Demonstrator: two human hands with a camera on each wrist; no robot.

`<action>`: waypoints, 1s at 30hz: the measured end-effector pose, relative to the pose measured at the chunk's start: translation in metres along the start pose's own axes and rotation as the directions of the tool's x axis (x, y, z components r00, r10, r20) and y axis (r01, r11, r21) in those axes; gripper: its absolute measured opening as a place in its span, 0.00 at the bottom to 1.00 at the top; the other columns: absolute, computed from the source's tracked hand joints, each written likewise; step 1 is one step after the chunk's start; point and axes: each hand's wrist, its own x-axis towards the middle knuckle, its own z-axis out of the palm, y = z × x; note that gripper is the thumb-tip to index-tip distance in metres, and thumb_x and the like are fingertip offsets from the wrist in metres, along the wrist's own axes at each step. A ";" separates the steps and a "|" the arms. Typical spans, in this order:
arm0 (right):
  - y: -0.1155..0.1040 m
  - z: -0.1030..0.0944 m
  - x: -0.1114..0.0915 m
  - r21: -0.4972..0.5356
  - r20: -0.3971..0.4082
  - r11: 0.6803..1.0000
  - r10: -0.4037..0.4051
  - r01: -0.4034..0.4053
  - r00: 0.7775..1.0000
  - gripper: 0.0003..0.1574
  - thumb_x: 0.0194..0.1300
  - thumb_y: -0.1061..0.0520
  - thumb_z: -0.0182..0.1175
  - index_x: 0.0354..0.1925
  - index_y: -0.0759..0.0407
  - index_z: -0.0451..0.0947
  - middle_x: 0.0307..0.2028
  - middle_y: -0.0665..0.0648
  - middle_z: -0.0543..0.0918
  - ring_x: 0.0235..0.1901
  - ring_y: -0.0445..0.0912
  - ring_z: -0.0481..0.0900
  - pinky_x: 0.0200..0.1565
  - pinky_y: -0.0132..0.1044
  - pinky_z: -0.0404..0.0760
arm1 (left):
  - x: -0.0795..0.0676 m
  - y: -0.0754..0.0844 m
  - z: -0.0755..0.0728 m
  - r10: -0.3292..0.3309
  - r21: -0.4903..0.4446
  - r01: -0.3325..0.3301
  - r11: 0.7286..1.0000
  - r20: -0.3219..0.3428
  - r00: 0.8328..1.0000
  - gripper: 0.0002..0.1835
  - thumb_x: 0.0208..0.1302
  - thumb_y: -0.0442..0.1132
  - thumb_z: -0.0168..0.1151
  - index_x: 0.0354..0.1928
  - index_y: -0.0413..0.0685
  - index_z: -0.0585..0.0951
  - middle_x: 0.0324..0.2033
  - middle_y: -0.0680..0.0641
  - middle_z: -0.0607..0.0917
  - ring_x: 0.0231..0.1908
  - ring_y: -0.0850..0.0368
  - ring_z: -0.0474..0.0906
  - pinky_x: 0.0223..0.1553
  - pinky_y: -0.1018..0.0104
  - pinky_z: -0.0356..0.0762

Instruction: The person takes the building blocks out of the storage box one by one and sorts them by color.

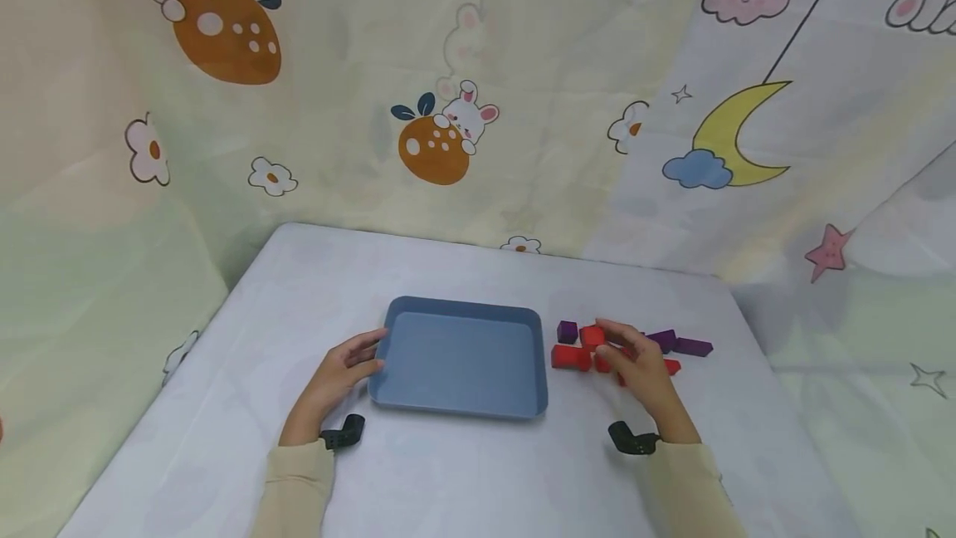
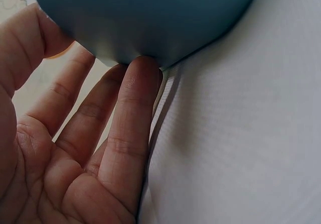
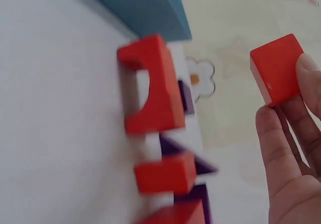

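Observation:
A blue tray [image 1: 459, 413] lies on the table. My left hand [image 1: 339, 376] is at its left side; in the left wrist view the fingertips [image 2: 143, 68] meet the tray's outer wall [image 2: 150, 23] with the fingers fairly straight. My right hand [image 1: 642, 368] pinches a red cube block [image 3: 278, 68] between thumb and fingers, raised above the other blocks. Below it are a red arch block [image 3: 168, 91], a smaller red block [image 3: 165, 174] and several more red blocks. The hand partly hides this group in the head view.
A purple cube [image 1: 568, 332] and long purple blocks [image 1: 693, 347] lie behind the red ones, right of the tray. A white cloth covers the table [image 1: 478, 480]. Behind it hangs a printed curtain [image 1: 553, 123] with cartoon rabbits and flowers.

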 end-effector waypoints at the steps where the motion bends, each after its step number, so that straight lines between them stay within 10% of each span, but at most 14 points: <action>1: 0.003 -0.005 -0.002 -0.020 -0.010 1.000 0.004 -0.004 1.000 0.30 0.77 0.64 0.65 0.73 0.68 0.75 0.69 0.71 0.79 0.60 0.29 0.76 0.58 0.15 0.72 | -0.001 0.000 0.000 0.004 -0.002 -0.004 1.000 -0.002 1.000 0.34 0.74 0.38 0.71 0.79 0.45 0.73 0.78 0.35 0.71 0.76 0.33 0.68 0.73 0.34 0.68; 24: 0.085 -0.105 -0.034 -0.267 -0.206 0.957 0.055 -0.110 0.977 0.27 0.80 0.65 0.61 0.72 0.74 0.73 0.67 0.78 0.76 0.51 0.14 0.63 0.53 0.10 0.69 | -0.002 0.002 0.001 0.031 -0.003 -0.031 1.000 0.008 0.999 0.34 0.75 0.36 0.70 0.79 0.41 0.72 0.78 0.34 0.71 0.75 0.33 0.69 0.72 0.38 0.71; 30: 0.101 -0.113 -0.035 -0.280 -0.214 0.932 0.172 -0.229 0.961 0.29 0.82 0.65 0.58 0.75 0.72 0.70 0.72 0.78 0.73 0.70 0.55 0.76 0.54 0.09 0.66 | 0.000 0.000 0.001 0.024 0.000 -0.024 1.000 0.000 1.000 0.34 0.74 0.36 0.70 0.79 0.41 0.72 0.77 0.34 0.71 0.75 0.33 0.69 0.72 0.38 0.71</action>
